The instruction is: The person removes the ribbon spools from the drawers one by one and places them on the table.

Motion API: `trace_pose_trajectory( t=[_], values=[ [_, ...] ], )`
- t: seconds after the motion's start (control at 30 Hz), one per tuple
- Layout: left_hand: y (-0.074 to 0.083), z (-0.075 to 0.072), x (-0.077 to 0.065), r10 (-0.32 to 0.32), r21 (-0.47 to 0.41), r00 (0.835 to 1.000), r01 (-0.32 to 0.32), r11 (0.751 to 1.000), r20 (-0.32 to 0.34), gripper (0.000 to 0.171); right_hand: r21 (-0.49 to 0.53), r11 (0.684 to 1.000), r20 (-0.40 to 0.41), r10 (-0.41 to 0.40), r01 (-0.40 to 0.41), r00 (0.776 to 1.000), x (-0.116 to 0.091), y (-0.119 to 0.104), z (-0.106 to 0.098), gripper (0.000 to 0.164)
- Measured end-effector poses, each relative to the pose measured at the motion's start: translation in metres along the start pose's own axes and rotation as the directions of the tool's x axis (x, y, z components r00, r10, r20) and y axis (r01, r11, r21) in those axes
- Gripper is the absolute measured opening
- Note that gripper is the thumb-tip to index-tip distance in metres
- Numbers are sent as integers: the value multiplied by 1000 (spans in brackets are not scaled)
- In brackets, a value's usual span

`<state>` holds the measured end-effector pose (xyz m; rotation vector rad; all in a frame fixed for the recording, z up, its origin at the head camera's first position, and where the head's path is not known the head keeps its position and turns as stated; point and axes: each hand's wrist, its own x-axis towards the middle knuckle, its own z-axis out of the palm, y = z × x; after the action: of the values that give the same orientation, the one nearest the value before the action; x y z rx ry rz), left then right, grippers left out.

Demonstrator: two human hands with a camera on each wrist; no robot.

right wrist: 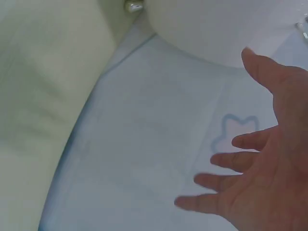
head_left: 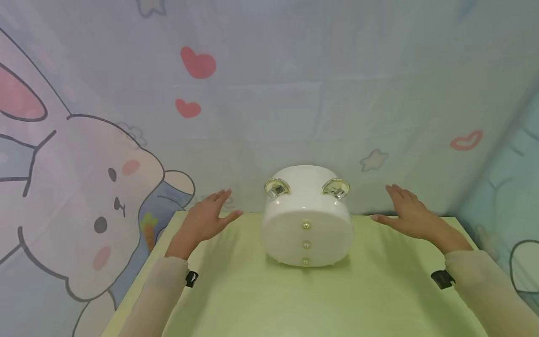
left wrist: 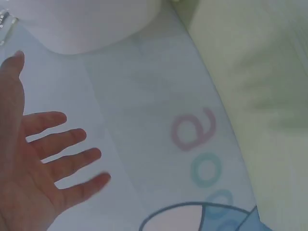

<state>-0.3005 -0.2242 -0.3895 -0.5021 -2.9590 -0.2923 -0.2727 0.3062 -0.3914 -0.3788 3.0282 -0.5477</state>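
The sleeved left arm (head_left: 153,297) and right arm (head_left: 490,288) reach toward the far edge of the table (head_left: 311,304), the left hand (head_left: 205,218) near its far left corner, the right hand (head_left: 412,216) near its far right corner. Both hands' fingers are straight and spread, thumbs pointing inward.

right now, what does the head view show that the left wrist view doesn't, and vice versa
Only the head view shows the right grip, red hearts and the rabbit's face. Only the left wrist view plainly shows the teal ring print and the palm of the left grip. Both share the left grip, white rounded object, green table and printed backdrop.
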Motion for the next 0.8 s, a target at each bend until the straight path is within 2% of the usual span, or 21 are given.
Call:
trace_pose_trajectory(
  t=[0.2, 0.33, 0.43, 0.6, 0.7, 0.8],
  values=[
    [22, -5, -9, 72, -56, 989, -80, 995, -131, 62, 41, 995, -66, -92, 95, 994, -12, -23, -8, 91],
    [38, -8, -15, 164, -53, 961, -180, 982, -224, 50, 40, 989, -121, -138, 144, 983, -21, -39, -10, 76],
    [48, -7, -18, 242, -30, 921, -263, 964, -304, 38, 36, 982, -168, -176, 185, 970, -26, -49, -10, 66],
    [65, -6, -24, 361, 24, 836, -387, 922, -414, 18, -2, 965, -247, -254, 262, 935, -31, -63, -9, 49],
    [74, -7, -27, 420, 56, 784, -446, 893, -456, 14, -12, 955, -285, -289, 298, 914, -32, -70, -9, 42],
    [83, -6, -30, 469, 85, 742, -492, 866, -479, 14, -20, 941, -312, -327, 338, 892, -32, -75, -9, 37]
  ],
)
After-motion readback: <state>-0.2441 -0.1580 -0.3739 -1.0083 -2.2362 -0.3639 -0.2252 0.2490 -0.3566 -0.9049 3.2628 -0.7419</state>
